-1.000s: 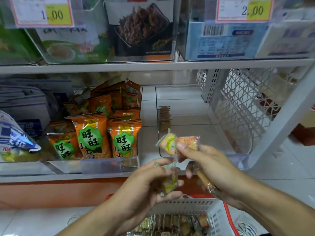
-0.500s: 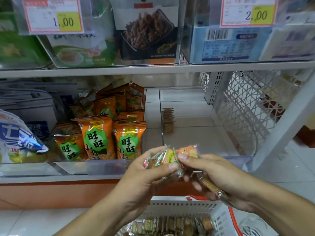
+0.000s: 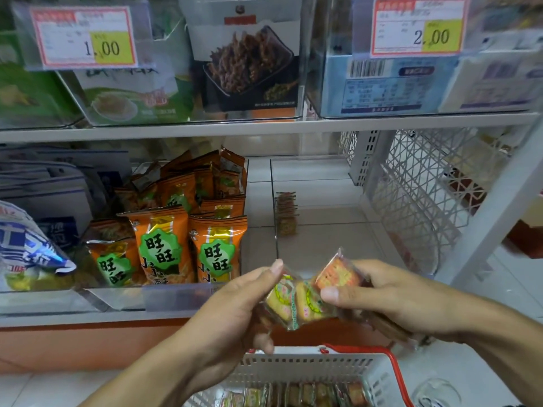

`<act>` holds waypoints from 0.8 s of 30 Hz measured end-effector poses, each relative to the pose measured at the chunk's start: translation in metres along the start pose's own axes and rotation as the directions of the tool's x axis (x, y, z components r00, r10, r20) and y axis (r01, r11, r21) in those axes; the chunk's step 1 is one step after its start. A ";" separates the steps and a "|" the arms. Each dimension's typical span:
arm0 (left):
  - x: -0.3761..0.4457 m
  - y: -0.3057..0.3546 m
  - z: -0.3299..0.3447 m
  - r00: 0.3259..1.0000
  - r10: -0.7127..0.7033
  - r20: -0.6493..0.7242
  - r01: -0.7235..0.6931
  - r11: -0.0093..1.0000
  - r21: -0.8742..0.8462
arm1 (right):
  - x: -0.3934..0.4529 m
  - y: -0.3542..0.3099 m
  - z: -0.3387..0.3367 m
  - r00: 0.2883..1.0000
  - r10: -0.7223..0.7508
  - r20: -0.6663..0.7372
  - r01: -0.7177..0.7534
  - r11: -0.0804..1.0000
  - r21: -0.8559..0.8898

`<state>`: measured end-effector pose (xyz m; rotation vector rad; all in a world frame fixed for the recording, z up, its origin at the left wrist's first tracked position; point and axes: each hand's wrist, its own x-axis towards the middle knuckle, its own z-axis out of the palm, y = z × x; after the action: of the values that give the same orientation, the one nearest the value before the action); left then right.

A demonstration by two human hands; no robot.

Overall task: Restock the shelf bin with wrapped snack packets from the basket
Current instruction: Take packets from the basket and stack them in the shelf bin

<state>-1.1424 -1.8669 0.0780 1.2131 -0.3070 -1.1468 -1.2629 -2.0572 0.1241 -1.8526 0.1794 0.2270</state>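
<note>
Holding a fanned cluster of clear-wrapped snack packets [image 3: 305, 301] between us, we pinch it from both sides: our left hand [image 3: 235, 312] curls its thumb and fingers round the crinkly left edge, our right hand [image 3: 390, 301] grips the right, thumb pressed on glossy film. The square biscuits inside show pale and orange-red. Below sits a white slotted plastic basket [image 3: 305, 368] with a red handle, more packets lined in it. Ahead, the transparent shelf bin [image 3: 317, 183] has smooth flat walls and holds one small upright stack of packets [image 3: 286, 212] by its left wall. Beside it, shiny orange foil bags [image 3: 188, 230] stand packed.
</note>
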 end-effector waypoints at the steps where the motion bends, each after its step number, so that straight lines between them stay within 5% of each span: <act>1: 0.001 -0.002 0.001 0.999 -0.039 0.017 0.039 0.999 0.007 | 0.000 0.002 -0.001 1.000 -0.002 0.022 0.003 1.000 -0.017; 6: 0.001 -0.007 0.002 0.951 -0.261 0.163 0.279 0.955 -0.100 | 0.001 0.005 -0.002 0.991 -0.051 0.120 0.050 0.999 0.018; 11: 0.001 -0.002 0.000 0.953 -0.223 0.203 0.277 0.914 -0.297 | 0.009 0.020 0.003 0.979 -0.070 -0.189 0.090 0.991 0.101; 14: 0.002 -0.001 0.002 0.973 -0.185 0.138 0.226 0.879 -0.420 | 0.009 0.018 0.010 0.857 -0.212 -0.469 0.251 0.968 0.021; 17: 0.004 -0.001 0.004 0.985 -0.111 0.130 0.161 0.858 -0.488 | 0.008 0.022 0.025 0.693 -0.387 -0.608 0.245 0.920 -0.306; 21: 0.003 0.004 0.003 0.991 -0.041 0.128 0.103 0.843 -0.527 | 0.004 0.028 0.038 0.858 -0.356 -0.370 0.211 0.902 -0.377; 24: 0.002 0.005 -0.002 0.990 -0.047 0.129 0.110 0.837 -0.536 | 0.005 0.029 0.035 0.861 -0.353 -0.367 0.239 0.916 -0.322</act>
<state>-1.1371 -1.8674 0.0811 0.6629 -0.0030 -1.2657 -1.2675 -2.0318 0.0857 -2.1509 0.1568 -0.3899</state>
